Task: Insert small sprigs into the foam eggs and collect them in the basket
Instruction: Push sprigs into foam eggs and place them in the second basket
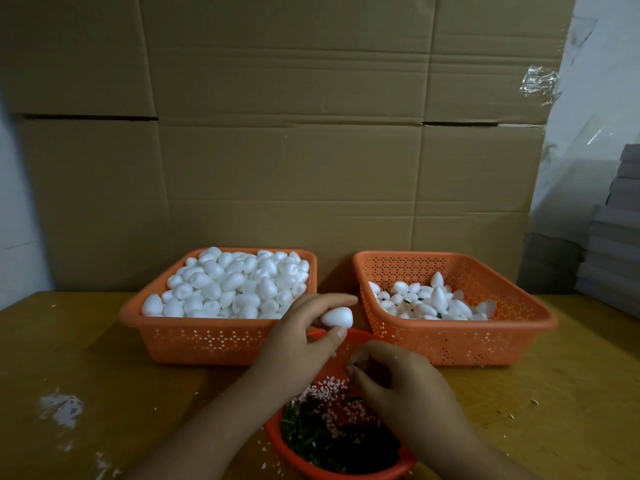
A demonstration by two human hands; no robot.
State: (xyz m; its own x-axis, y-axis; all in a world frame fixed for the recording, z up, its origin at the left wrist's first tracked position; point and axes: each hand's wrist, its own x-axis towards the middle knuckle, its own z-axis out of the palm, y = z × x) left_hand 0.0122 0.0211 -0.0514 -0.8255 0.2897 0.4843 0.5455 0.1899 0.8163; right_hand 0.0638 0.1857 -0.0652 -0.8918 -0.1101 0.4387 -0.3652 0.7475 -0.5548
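Note:
My left hand (301,337) pinches a white foam egg (337,317) between thumb and fingers, just above the far rim of a small orange bowl (277,441). The bowl holds dark green sprigs (311,441) and pinkish foam crumbs. My right hand (398,386) reaches down into the bowl with its fingers curled among the sprigs; whether it holds one is hidden. An orange basket (214,341) at the left is heaped with plain foam eggs. The orange basket (460,341) at the right holds fewer eggs, some with dark sprigs in them.
Everything stands on a wooden table (86,393) strewn with foam crumbs and a white smear at the left. Flattened cardboard boxes (294,150) form a wall behind the baskets. Grey stacked sheets (616,244) and clear plastic stand at the right.

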